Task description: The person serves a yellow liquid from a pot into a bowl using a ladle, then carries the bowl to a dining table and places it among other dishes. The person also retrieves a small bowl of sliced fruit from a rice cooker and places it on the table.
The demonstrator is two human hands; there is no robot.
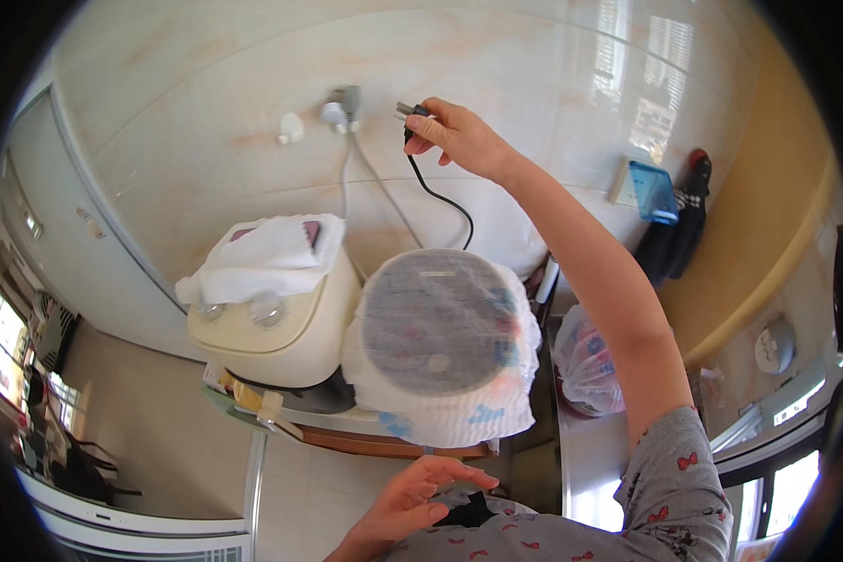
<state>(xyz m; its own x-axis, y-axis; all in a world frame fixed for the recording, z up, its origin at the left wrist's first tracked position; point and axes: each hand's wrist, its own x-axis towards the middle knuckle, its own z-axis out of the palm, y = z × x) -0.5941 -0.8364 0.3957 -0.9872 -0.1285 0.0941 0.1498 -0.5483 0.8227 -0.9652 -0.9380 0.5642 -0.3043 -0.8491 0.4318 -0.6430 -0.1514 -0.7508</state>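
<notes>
Up high, right hand [461,138] pinching black plug [408,112] (blue packet [652,190] on wall).

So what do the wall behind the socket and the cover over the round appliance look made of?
The wall looks like glazed ceramic or stone tile: glossy, cream with pale orange veining, thin joint lines, window reflections. The cover over the round appliance looks like thin, soft fabric or non-woven cloth, possibly with an elastic edge: white, semi-sheer, gathered at the rim, with blue printed shapes.

single head-worn fisheye view, looking steeply down and forward at a tiled wall [496,56] and nearby appliances; close range, edges bent toward the rim.
</notes>
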